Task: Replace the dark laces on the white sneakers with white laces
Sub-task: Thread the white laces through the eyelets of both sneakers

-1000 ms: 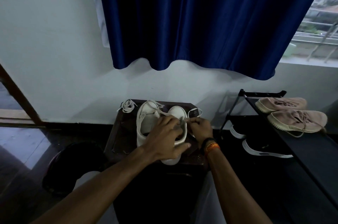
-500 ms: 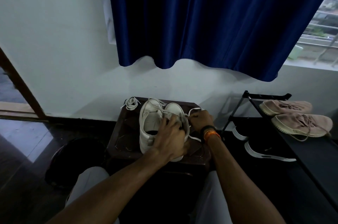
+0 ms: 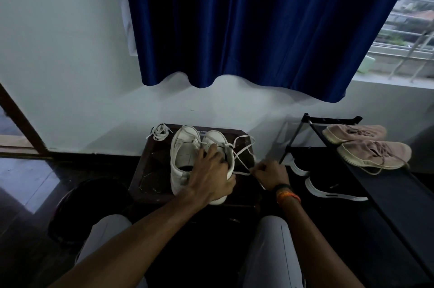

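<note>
Two white sneakers sit mid-tabletop, the left hand with fingers curled on the right one, the right hand pinching a white lace pulled sideways; next, probably poke its tip through another hole.

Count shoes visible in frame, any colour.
6: two white leather sneakers on the dark wooden stool; two beige knit sneakers atop the black metal rack; two black white-soled shoes below. More may be hidden.
</note>
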### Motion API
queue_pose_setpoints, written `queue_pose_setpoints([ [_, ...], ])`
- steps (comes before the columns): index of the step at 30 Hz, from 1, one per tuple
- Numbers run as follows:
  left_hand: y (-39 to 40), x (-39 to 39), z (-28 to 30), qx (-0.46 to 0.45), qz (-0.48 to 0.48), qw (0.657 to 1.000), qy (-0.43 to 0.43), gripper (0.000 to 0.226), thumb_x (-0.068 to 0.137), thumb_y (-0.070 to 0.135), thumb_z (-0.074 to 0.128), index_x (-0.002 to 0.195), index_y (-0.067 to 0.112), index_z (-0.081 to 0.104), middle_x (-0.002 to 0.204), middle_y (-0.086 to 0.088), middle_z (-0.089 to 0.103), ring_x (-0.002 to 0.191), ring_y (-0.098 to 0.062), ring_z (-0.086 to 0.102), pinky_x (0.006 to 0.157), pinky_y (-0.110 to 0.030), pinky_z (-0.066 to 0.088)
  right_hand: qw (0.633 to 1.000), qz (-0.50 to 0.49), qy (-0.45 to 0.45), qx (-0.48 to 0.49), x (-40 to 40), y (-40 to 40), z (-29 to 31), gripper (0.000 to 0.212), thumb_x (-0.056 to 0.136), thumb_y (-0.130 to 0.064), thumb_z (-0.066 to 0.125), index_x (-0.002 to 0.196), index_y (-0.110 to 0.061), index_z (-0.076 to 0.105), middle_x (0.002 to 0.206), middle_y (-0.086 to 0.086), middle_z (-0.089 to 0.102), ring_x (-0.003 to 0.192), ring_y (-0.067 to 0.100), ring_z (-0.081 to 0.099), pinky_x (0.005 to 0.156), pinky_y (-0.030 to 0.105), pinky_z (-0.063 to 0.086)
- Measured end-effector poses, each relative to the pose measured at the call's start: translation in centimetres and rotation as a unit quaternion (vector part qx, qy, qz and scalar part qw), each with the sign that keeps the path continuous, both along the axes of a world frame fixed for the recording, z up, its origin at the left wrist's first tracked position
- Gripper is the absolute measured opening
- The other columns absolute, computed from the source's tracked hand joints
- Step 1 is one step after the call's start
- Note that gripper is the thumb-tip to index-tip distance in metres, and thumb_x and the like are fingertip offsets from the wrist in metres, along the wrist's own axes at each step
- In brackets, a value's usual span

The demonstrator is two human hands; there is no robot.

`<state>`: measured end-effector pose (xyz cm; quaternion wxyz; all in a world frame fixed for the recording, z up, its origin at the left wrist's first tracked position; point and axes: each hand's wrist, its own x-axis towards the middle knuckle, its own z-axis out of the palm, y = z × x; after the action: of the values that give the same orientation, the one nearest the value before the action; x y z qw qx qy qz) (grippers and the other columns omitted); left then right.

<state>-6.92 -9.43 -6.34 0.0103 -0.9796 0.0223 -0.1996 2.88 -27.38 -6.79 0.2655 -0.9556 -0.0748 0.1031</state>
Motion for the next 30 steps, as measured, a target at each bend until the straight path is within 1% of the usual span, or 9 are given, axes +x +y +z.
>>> queue_pose_setpoints([
  [8, 0.2, 0.6, 0.2, -0.056, 0.000, 0.998, 0.036, 0.051, 0.070, 0.053, 0.054, 0.101, 0.016, 0.071, 0.097, -0.001, 0.069, 0.116, -0.028, 0.050, 0.093, -0.047, 0.036, 0.990, 0.051, -0.047, 0.120, 0.3, 6.5, 1.9, 0.033, 0.088, -0.005, 0.062, 0.118, -0.015, 0.073, 0.113, 0.007, 0.074, 0.104, 0.026, 0.068, 0.064, -0.003, 0.032],
  [14, 0.2, 0.7, -0.1, -0.063, 0.015, 0.998, 0.019, 0.051, 0.077, 0.056, 0.040, 0.089, 0.018, 0.073, 0.091, 0.002, 0.071, 0.115, -0.025, 0.051, 0.092, -0.046, 0.036, 0.992, 0.039, -0.062, 0.101, 1.4, 6.3, 1.8, 0.020, 0.086, -0.015, 0.065, 0.093, -0.024, 0.082, 0.094, 0.006, 0.078, 0.096, 0.027, 0.070, 0.089, 0.028, 0.052],
  [17, 0.0, 0.7, -0.1, -0.059, 0.027, 0.998, 0.016, 0.053, 0.079, 0.054, 0.037, 0.089, 0.016, 0.073, 0.092, 0.001, 0.071, 0.116, -0.026, 0.050, 0.093, -0.047, 0.037, 0.975, -0.029, -0.063, 0.212, 1.6, 4.7, 3.5, 0.014, 0.083, -0.015, 0.068, 0.080, -0.020, 0.081, 0.075, 0.001, 0.075, 0.078, 0.020, 0.067, 0.074, 0.030, 0.054],
  [19, -0.1, 0.7, -0.1, -0.056, 0.032, 0.998, 0.020, 0.055, 0.079, 0.055, 0.036, 0.090, 0.016, 0.073, 0.093, 0.001, 0.071, 0.117, -0.025, 0.049, 0.095, -0.048, 0.036, 0.910, -0.122, -0.022, 0.395, 1.7, 3.3, 4.9, 0.019, 0.085, -0.007, 0.063, 0.070, -0.015, 0.072, 0.056, -0.003, 0.060, 0.059, 0.018, 0.053, 0.053, 0.025, 0.044],
  [21, -0.1, 0.8, 0.0, -0.055, 0.035, 0.997, 0.032, 0.057, 0.080, 0.056, 0.033, 0.093, 0.018, 0.073, 0.096, 0.003, 0.071, 0.120, -0.023, 0.047, 0.097, -0.047, 0.034, 0.792, -0.194, 0.045, 0.577, 1.5, 2.2, 6.4, 0.021, 0.089, -0.005, 0.056, 0.071, -0.013, 0.063, 0.054, -0.003, 0.051, 0.057, 0.018, 0.047, 0.047, 0.023, 0.040],
  [23, -0.1, 0.8, 0.1, -0.060, 0.040, 0.997, 0.039, 0.057, 0.079, 0.056, 0.033, 0.095, 0.019, 0.073, 0.099, 0.004, 0.071, 0.122, -0.023, 0.047, 0.099, -0.047, 0.033, 0.697, -0.206, 0.088, 0.681, 1.0, 1.3, 7.8, 0.022, 0.094, -0.010, 0.049, 0.075, -0.015, 0.057, 0.067, 0.000, 0.059, 0.070, 0.020, 0.058, 0.060, 0.025, 0.049],
  [26, -0.4, 0.9, 0.2, -0.080, 0.044, 0.995, 0.031, 0.051, 0.078, 0.052, 0.043, 0.098, 0.015, 0.072, 0.100, 0.000, 0.072, 0.121, -0.025, 0.049, 0.100, -0.050, 0.036, 0.617, -0.146, 0.125, 0.763, -0.6, -0.2, 10.1, 0.024, 0.098, -0.015, 0.043, 0.076, -0.014, 0.054, 0.089, 0.007, 0.071, 0.095, 0.027, 0.072, 0.087, 0.039, 0.058],
  [28, -0.6, 0.9, 0.3, -0.084, 0.051, 0.995, 0.031, 0.049, 0.078, 0.050, 0.047, 0.101, 0.014, 0.071, 0.101, -0.001, 0.072, 0.121, -0.027, 0.049, 0.101, -0.052, 0.037, 0.592, -0.118, 0.135, 0.786, -1.2, -0.9, 11.2, 0.026, 0.099, -0.016, 0.041, 0.077, -0.013, 0.054, 0.085, 0.009, 0.072, 0.088, 0.024, 0.074, 0.085, 0.038, 0.060],
  [30, -0.8, 0.9, 0.3, -0.081, 0.055, 0.995, 0.030, 0.049, 0.077, 0.049, 0.048, 0.102, 0.014, 0.071, 0.101, -0.002, 0.072, 0.120, -0.028, 0.050, 0.100, -0.053, 0.037, 0.651, -0.129, 0.122, 0.738, -1.2, -0.8, 11.2, 0.025, 0.099, -0.014, 0.042, 0.077, -0.013, 0.055, 0.075, 0.007, 0.067, 0.068, 0.017, 0.069, 0.064, 0.027, 0.057],
])
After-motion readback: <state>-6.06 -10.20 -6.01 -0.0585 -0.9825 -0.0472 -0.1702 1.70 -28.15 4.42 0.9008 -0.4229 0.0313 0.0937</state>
